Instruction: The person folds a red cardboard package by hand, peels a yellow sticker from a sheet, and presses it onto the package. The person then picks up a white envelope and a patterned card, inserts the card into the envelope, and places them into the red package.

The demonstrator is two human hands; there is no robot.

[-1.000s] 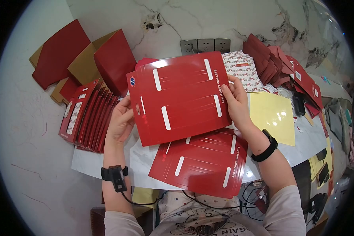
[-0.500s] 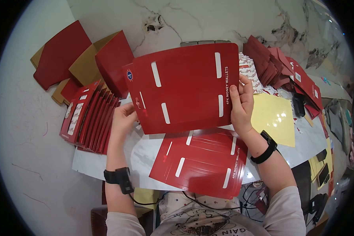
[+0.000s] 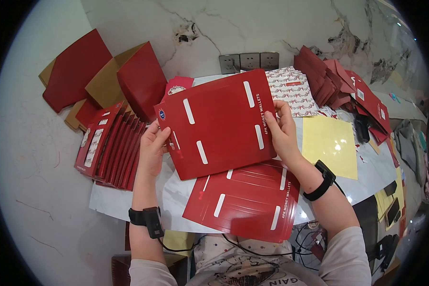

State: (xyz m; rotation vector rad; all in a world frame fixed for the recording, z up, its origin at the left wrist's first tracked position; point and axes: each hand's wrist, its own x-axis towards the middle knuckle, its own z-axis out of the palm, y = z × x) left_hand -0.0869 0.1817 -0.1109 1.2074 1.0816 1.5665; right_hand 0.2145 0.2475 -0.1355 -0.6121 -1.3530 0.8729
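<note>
Between my two hands is a flat red printed card (image 3: pixel 221 126) with white slots and the words "4PK MONEY WALLETS", tilted above the table. My left hand (image 3: pixel 152 148) is closed on its left edge, thumb on the front. At the right edge my right hand (image 3: pixel 283 131) grips it, also with the thumb in front. Below lies a fanned stack of matching red cards (image 3: pixel 245 202), partly covered by the held one. Left of my left hand stands a row of red folded wallet packs (image 3: pixel 112 148).
Open cardboard boxes (image 3: pixel 136 71) stand at the back left. Bow-patterned sheets (image 3: pixel 293 90), red envelopes (image 3: pixel 321 78) and a yellow sheet (image 3: pixel 329 148) are on the right. Wall sockets (image 3: pixel 249 62) are behind. Cables (image 3: pixel 252 247) run from my wristbands across my lap.
The held card has come down and turned counter-clockwise, uncovering the wall sockets and patterned sheets. My left hand has moved up and taken hold of the card's left edge.
</note>
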